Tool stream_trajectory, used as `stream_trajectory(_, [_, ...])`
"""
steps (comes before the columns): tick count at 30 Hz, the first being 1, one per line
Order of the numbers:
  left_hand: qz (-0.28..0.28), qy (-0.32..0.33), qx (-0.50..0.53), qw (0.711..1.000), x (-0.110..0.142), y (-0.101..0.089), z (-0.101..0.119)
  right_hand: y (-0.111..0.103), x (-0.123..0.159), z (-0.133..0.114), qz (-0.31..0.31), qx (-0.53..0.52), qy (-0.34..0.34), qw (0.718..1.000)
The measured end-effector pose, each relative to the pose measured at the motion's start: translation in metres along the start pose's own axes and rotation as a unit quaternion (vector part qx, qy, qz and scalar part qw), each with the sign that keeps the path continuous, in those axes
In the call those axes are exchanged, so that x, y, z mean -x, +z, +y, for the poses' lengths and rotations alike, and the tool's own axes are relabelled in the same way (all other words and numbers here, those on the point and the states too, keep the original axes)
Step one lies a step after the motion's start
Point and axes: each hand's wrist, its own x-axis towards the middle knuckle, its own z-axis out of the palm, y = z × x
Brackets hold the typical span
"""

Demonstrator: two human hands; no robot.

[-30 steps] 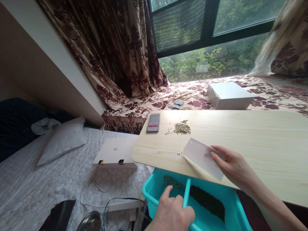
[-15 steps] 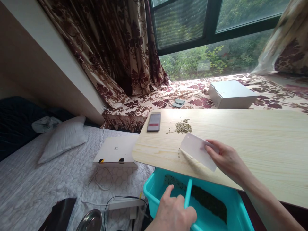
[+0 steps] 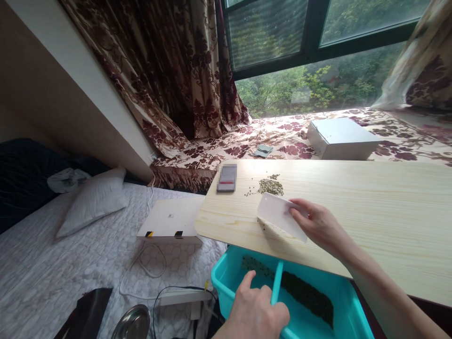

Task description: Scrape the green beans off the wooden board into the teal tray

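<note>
My right hand (image 3: 318, 222) grips a thin white plastic scraper (image 3: 280, 214) by its right end. The scraper is tilted, its lower edge at the wooden tabletop (image 3: 370, 207). A few small greenish-brown seeds lie by its left end, and a loose pile of seeds (image 3: 271, 187) lies just behind it. Below the table's front edge, my left hand (image 3: 257, 308) is closed around the middle divider of a turquoise bin (image 3: 221, 278), index finger pointing forward. Dark seeds (image 3: 310, 299) lie in the right compartment, and fewer are scattered in the left one.
A grey box-shaped item (image 3: 227, 178) lies at the table's left end. Left of the table are a white box (image 3: 173, 214), a power strip (image 3: 185, 297) with cables and a metal bowl (image 3: 132, 322). Another white box (image 3: 344, 134) stands on the window ledge.
My right hand has moved the scraper a little to the left and away from me, over the spot where the few stray seeds lay. My left hand stays on the bin.
</note>
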Motion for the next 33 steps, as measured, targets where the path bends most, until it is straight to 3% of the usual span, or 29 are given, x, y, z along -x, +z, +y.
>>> stream_trajectory(9, [-0.069, -0.016, 0.037, 0.997, -0.002, -0.014, 0.001, 0.006, 0.010, 0.000, -0.011, -0.012, -0.012, 1.000])
stream_trajectory(14, [-0.077, -0.037, 0.054, 0.995, -0.001, -0.019, 0.002, 0.011, 0.015, 0.002, -0.020, -0.019, -0.010, 1.000])
stream_trajectory(21, [0.003, -0.034, 0.063, 0.997, 0.030, -0.004, -0.013, 0.011, 0.010, 0.003, -0.038, -0.026, -0.009, 0.999])
stream_trajectory(26, [0.099, -0.148, 0.067, 0.982, 0.075, 0.000, -0.032, 0.013, 0.009, -0.003, -0.075, -0.040, -0.029, 0.996])
stream_trajectory(29, [0.111, -0.197, 0.093, 0.970, 0.092, -0.010, -0.038, 0.008, 0.019, -0.009, -0.118, -0.051, -0.050, 0.990])
stream_trajectory(33, [0.106, -0.205, 0.088, 0.969, 0.097, -0.014, -0.038, -0.009, 0.036, -0.001, -0.158, -0.071, -0.057, 0.983])
